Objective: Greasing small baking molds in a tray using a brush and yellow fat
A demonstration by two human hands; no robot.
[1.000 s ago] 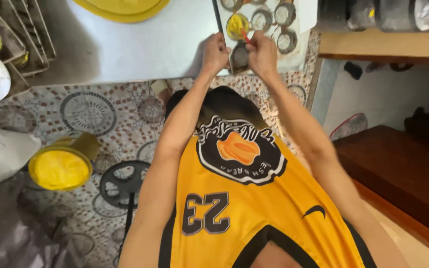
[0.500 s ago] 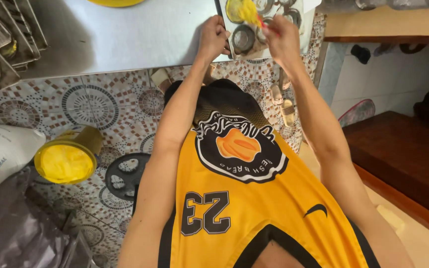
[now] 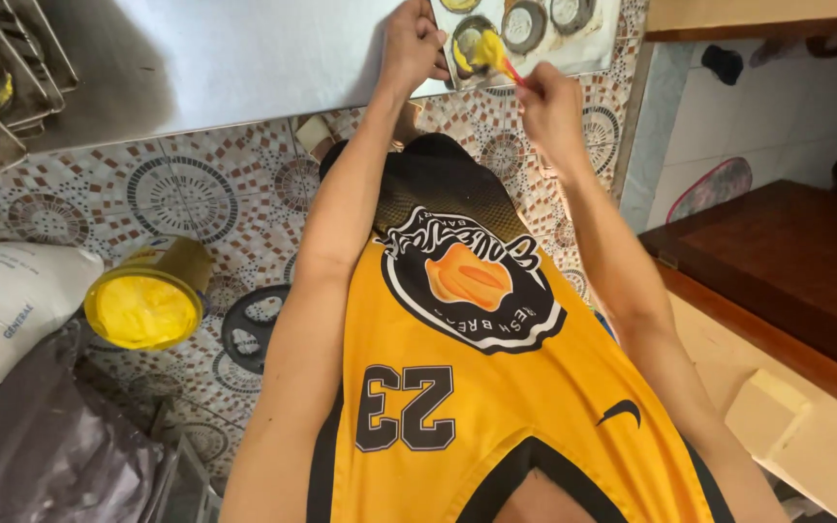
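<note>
Yellow bucket point(image 3: 145, 308) (floor), sack point(image 3: 7, 300) beside

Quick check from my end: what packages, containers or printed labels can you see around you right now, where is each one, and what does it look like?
White sack: floor, far left, bulky, with dark printed lettering.
Yellow tub: floor beside the sack, round, open, filled with yellow paste.
Grey plastic bag: bottom left, crumpled, unprinted.
No signs or screens.
</note>
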